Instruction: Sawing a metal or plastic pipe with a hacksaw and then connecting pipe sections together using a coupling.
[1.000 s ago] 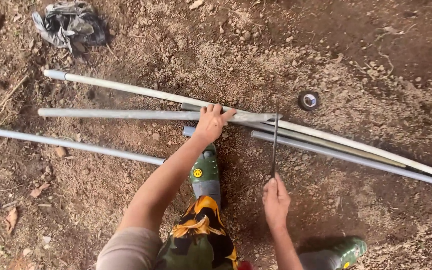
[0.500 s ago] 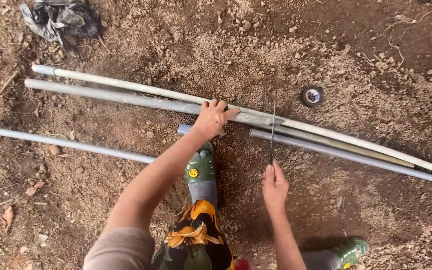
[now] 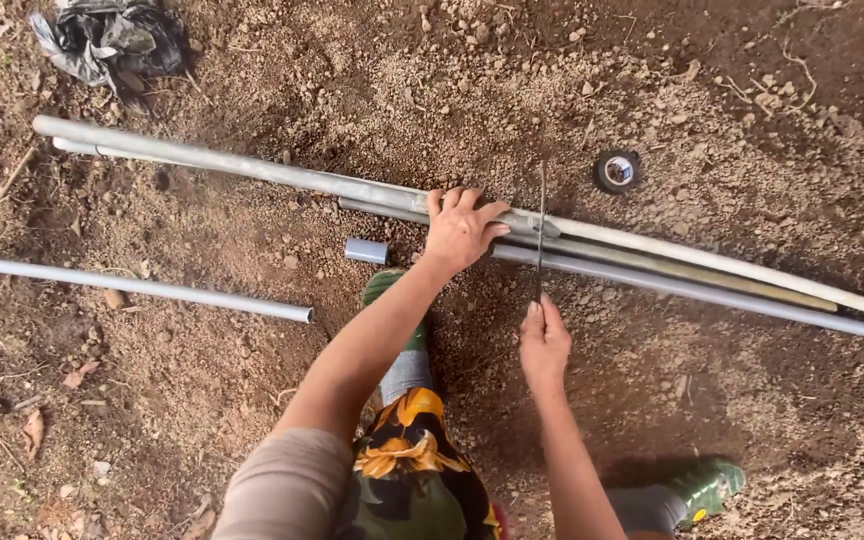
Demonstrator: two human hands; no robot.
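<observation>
Head view, looking down at bare soil. Landmark: the bundle of long grey pipes point(image 3: 652, 255) that lay across the ground from upper left to lower right.

Left hand point(image 3: 462, 230) rested palm-down on the bundle near its middle, fingers spread over the top pipe, pressing rather than wrapped round it. Right hand point(image 3: 544, 345) sat just below the bundle, fingers pinched shut on the lower end of a thin dark saw blade point(image 3: 540, 235). The blade stood nearly square to the pipes, crossing them just to the right of the left hand; whether its edge had bitten into a pipe could not be told.

A short grey pipe offcut point(image 3: 366, 251) lay on the soil just below the bundle, to the left of the left hand. A separate grey pipe point(image 3: 132, 287) lay well below the bundle's left part, roughly parallel, its cut end pointing toward the person's green boot point(image 3: 388, 290). A roll of dark tape point(image 3: 617, 171) lay near the bundle, on its upper side. A crumpled dark plastic bag point(image 3: 112, 40) lay above the bundle's left end. A second green boot point(image 3: 697, 490) was well below the bundle's right part.
</observation>
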